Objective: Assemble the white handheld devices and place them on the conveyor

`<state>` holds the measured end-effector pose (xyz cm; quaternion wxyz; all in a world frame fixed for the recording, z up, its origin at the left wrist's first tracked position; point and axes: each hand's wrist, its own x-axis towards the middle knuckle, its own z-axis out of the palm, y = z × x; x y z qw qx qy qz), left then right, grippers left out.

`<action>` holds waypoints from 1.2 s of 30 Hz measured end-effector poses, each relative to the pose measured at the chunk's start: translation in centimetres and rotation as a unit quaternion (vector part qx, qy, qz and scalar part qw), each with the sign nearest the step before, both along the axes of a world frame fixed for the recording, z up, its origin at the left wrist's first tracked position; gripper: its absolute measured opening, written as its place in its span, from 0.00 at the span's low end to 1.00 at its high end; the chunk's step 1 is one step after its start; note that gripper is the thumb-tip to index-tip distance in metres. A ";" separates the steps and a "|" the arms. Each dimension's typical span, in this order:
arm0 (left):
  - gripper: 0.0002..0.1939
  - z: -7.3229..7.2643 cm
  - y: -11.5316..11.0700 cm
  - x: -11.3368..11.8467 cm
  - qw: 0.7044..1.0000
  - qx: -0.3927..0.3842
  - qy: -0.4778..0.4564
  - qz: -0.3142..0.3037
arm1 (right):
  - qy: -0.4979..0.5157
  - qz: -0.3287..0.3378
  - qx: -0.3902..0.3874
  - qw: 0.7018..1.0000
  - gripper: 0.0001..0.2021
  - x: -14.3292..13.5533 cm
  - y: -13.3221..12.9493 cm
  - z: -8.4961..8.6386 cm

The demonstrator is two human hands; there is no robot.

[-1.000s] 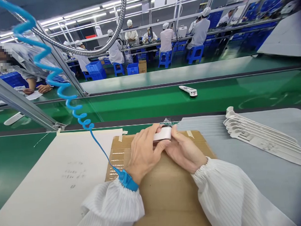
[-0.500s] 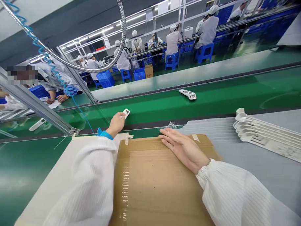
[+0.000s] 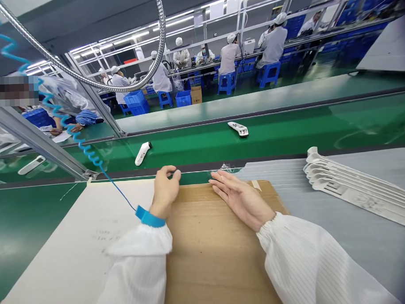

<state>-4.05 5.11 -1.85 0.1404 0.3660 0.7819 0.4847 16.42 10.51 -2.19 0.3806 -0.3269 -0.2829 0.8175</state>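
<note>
My left hand (image 3: 166, 188), with a blue strap (image 3: 150, 217) at the wrist, is over the far left part of the cardboard (image 3: 205, 245). Its fingers are loosely curved, the thumb apart, with nothing held. Beyond it, a white handheld device (image 3: 143, 154) shaped like a forehead thermometer lies on the green conveyor belt (image 3: 189, 146). My right hand (image 3: 240, 197) is stretched out flat, palm turned inward, at the cardboard's far right, and holds nothing. Near its fingertips is a crumpled piece of clear plastic (image 3: 226, 168).
Further along the belt lie similar white devices, one to the right (image 3: 238, 129) and one to the left (image 3: 32, 165). Several nested white plastic shells (image 3: 356, 188) rest on grey foam sheets (image 3: 297, 197). A blue coiled cord (image 3: 86, 149) runs to my wrist. Co-workers sit beyond.
My left hand has let go of the white device, which now lies on the belt, and has drawn back toward the cardboard. The device on the right has shifted left. My right hand has hardly moved.
</note>
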 end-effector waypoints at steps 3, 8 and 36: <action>0.10 -1.4 -1.1 3.1 0.994 -0.017 0.106 -0.034 | -0.002 -0.002 0.006 1.000 0.13 0.0 -0.1 0.0; 0.10 -2.1 -1.8 4.7 0.979 -0.040 0.187 -0.070 | -0.020 0.004 0.038 0.999 0.18 0.2 -0.1 -0.5; 0.08 -1.9 -1.7 4.1 0.983 -0.010 0.177 -0.044 | -0.034 0.056 0.061 0.996 0.19 0.7 0.2 -0.8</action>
